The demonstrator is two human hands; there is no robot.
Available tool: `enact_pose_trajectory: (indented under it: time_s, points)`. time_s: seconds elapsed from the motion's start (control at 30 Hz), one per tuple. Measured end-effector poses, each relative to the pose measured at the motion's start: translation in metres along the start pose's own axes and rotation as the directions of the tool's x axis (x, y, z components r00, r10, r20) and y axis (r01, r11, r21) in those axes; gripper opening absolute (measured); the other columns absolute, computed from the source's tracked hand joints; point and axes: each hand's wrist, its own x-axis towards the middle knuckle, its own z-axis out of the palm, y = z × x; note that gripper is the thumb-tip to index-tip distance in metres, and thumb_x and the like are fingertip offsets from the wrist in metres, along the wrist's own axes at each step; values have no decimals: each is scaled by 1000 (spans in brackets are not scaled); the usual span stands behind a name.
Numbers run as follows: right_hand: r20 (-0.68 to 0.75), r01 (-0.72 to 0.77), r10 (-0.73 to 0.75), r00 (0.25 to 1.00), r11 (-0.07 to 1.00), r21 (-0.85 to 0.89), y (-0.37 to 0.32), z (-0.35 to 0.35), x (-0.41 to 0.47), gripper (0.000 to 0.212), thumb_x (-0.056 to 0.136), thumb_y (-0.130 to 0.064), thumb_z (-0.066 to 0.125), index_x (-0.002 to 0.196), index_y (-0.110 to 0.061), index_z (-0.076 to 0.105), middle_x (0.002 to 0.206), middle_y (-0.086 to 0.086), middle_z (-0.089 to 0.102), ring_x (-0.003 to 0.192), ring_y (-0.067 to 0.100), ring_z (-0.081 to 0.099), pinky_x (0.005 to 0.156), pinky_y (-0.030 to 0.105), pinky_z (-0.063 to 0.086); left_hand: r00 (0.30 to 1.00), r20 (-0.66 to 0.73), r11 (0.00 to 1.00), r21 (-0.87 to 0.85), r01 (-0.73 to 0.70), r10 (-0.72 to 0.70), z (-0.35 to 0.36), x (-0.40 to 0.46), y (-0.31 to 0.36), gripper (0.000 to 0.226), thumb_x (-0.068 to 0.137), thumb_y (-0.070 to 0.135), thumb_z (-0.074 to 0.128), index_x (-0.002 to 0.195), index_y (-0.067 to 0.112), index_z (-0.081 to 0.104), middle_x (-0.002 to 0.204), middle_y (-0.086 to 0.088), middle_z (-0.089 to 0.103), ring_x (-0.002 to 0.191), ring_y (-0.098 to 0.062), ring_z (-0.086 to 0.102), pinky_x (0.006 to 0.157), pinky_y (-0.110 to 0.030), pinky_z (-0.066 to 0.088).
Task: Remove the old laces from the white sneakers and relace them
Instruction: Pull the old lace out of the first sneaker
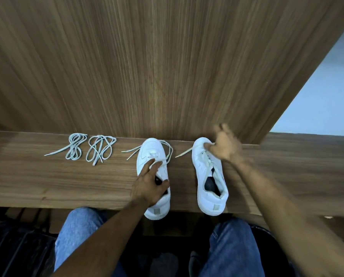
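Against a tall wooden wall panel [147,62] runs a wooden shelf [47,182], and everything sits on it. Just right of the shelf's middle stand two white sneakers, toes touching the panel and heels jutting over the shelf's near edge. On the left sneaker [154,174] rests the left hand [150,186], fingers stretched nearly straight across the tongue and the thumb spread over the collar, gripping nothing. Its lace [168,151] is loosened and trails off both sides of the toe. Over the toe of the right sneaker [210,176] hangs the right hand [225,145], blurred; its thumb and a finger seem to pinch the lace [184,152], whose loose end reaches left toward the other sneaker. Well left of the sneakers, two loose bundles of pale laces lie side by side near the panel: one [74,146] farther left, the other [101,148] beside it.
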Motion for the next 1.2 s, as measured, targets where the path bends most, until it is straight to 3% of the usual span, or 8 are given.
enact_pose_trajectory:
  time_s: [0.17,0.33,0.5,0.6,0.67,0.77,0.97,1.2]
  points:
    - [402,174,-85,912,966,-189,-13,71,-50,59,84,-46,61,137,-26,46,160,4,5,148,27,-6,110,62,21,1000,24,1000,12,10,-10,-3,1,1,62,78,35,69,136,32,47,152,14,27,116,-12,55,88,-31,48]
    - [341,200,-75,937,916,-348,0,80,-62,38,86,-32,57,123,-28,56,160,-2,6,148,25,-9,106,66,24,998,54,1000,15,21,-22,-4,0,2,61,79,37,68,136,34,46,153,15,25,113,-11,57,86,-31,48]
    - [370,241,-89,925,890,-387,38,62,-57,50,88,-37,53,137,-34,43,162,-4,4,149,23,-9,114,62,3,999,45,1000,-28,-14,15,-5,0,3,69,81,38,68,143,31,38,154,10,28,130,-11,44,96,-30,45]
    - [188,249,-194,963,907,-341,31,66,-61,49,88,-43,54,134,-30,48,157,1,25,149,21,2,115,56,-3,999,38,994,-110,-6,10,-9,-6,5,75,88,31,64,151,28,22,149,12,38,113,4,47,86,-20,39]
    - [-31,282,-284,958,957,-75,4,73,-70,42,86,-42,58,124,-24,60,139,2,51,143,23,29,117,47,12,998,61,991,-133,31,-23,-11,-9,0,75,90,26,57,152,32,16,145,13,44,106,-2,55,84,-23,42]
    - [61,252,-292,954,899,359,-50,85,-86,37,79,-40,65,114,-27,65,112,-4,68,109,18,61,93,30,44,995,44,978,-186,93,-87,-11,-14,-7,65,83,29,50,145,33,33,137,6,55,121,-19,55,98,-36,45]
    - [-3,221,-226,974,951,216,-81,107,-93,27,83,-30,57,109,-22,59,108,0,68,99,27,63,75,33,46,983,-93,982,-119,145,-156,-12,-18,-8,29,80,30,58,108,29,66,100,0,74,94,-25,68,79,-37,54]
    - [-20,113,-113,993,924,366,-78,109,-92,16,86,-25,57,96,-22,69,83,2,72,81,24,66,68,29,42,973,-90,850,-507,141,-215,-12,-9,-18,30,82,7,60,80,35,69,81,8,72,77,-14,65,80,-39,55]
